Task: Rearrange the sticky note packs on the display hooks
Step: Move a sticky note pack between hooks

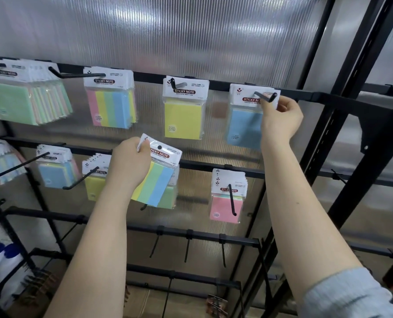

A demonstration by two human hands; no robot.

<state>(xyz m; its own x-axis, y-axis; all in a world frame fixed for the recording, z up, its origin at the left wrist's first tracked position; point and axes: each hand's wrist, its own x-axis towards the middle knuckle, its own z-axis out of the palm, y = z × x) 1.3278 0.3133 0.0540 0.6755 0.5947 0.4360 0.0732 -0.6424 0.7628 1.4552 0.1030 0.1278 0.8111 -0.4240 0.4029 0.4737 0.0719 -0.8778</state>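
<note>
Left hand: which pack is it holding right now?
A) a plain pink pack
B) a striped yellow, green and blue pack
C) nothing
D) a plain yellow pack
B: the left hand pinches the white header card of a striped pack showing yellow, green and blue bands, held off any hook.

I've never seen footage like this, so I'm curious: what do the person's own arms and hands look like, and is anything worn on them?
Both are bare, with no gloves, rings or watch showing. The left hand and its forearm are uncovered all the way to the picture's edge. The right hand is also bare, but a light grey-blue ribbed sleeve is pushed up past that forearm.
</note>
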